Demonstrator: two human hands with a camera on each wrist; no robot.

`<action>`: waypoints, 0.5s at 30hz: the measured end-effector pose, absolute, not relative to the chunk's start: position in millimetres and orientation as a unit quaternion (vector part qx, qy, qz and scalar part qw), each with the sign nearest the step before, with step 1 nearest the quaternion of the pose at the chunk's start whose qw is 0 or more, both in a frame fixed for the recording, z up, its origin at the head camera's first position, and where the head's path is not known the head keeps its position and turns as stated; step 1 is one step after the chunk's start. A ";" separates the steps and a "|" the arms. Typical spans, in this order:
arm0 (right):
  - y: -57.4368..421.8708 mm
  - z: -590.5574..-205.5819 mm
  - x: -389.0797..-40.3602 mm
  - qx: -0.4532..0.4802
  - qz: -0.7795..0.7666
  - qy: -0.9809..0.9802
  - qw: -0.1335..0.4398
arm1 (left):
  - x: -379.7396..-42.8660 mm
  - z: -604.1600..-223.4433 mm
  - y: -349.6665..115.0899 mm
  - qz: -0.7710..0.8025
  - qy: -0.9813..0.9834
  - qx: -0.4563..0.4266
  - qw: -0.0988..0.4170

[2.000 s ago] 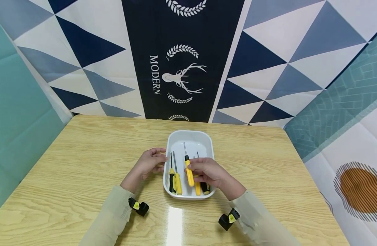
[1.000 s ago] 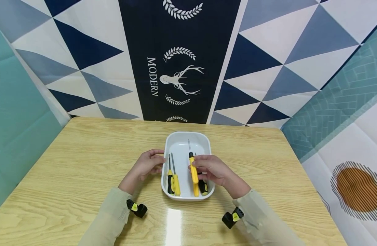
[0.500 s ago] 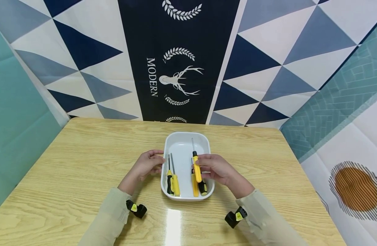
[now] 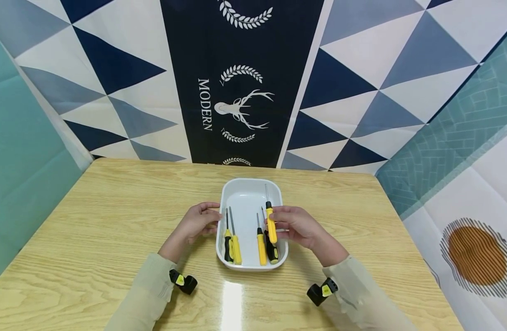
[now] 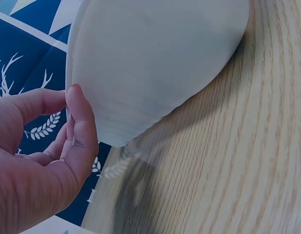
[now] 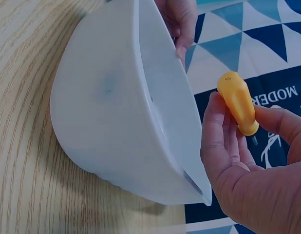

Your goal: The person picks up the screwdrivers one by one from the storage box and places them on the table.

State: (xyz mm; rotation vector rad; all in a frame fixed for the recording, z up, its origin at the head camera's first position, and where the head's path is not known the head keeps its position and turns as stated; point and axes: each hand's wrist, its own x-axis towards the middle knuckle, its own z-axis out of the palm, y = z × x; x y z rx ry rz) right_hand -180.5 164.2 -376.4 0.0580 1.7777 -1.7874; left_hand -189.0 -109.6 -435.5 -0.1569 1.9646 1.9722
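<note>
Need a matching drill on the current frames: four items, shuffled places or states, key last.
Column 1
1. Left hand
2. Right hand
3. White round-cornered tray
4. Black wall panel with white deer head

Column 2
A. Beyond the table's far edge
B. Pinching a yellow-handled screwdriver
C. On the pale wood-grain table
D. Gripping the tray's left rim

Pairs: 1-D, 2-B, 3-C, 4-A

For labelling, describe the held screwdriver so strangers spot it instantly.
On the pale wood-grain table sits a white, rounded rectangular tray. At its right side is a yellow-handled, black-collared metal screwdriver. Only this one is held, pinched in the right grip.
</note>
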 end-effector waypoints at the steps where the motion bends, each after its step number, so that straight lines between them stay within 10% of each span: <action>1: 165.0 -376.3 -180.6 0.021 -0.675 0.671 0.305 | -189.1 -435.8 -109.6 0.696 0.694 -0.055 0.176; 15: 179.7 -375.1 -180.3 0.028 -0.681 0.670 0.294 | -190.4 -436.7 -108.8 0.696 0.692 -0.063 0.181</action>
